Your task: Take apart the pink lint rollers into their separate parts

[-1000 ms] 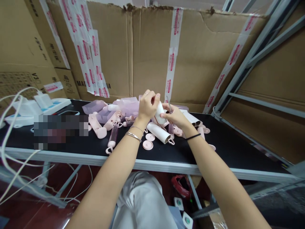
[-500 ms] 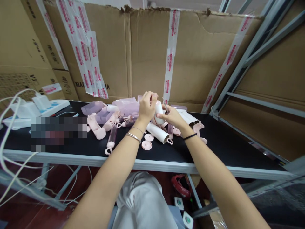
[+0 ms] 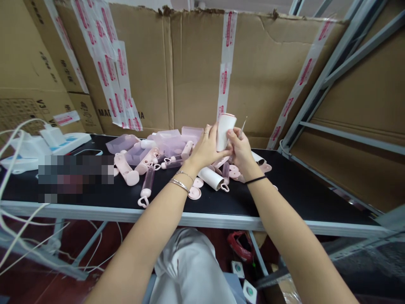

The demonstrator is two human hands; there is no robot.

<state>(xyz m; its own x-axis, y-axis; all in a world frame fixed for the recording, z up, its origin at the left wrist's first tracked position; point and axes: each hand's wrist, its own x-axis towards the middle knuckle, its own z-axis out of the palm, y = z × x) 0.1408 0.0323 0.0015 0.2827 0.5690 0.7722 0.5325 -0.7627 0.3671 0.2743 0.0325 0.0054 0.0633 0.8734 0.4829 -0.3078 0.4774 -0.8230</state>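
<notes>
A white roll (image 3: pixel 225 131) with a pink top edge stands upright between both hands, above the black tabletop (image 3: pixel 303 192). My left hand (image 3: pixel 207 150) wraps its lower left side, fingers closed around it. My right hand (image 3: pixel 241 147) grips the right side and also pinches a thin metal pick (image 3: pixel 242 125) that points up. Below the hands lie another white roll (image 3: pixel 212 177) and two round pink caps (image 3: pixel 195 190).
A heap of pink plastic handles, clear tubes and translucent covers (image 3: pixel 152 154) spreads left of the hands. A white power strip with cables (image 3: pixel 47 141) sits at far left. Taped cardboard (image 3: pixel 190 67) walls the back; a grey metal rack (image 3: pixel 335 71) rises on the right.
Both hands have lifted the white roll and turned it from lying tilted to standing upright. The pick in the right hand now points upward.
</notes>
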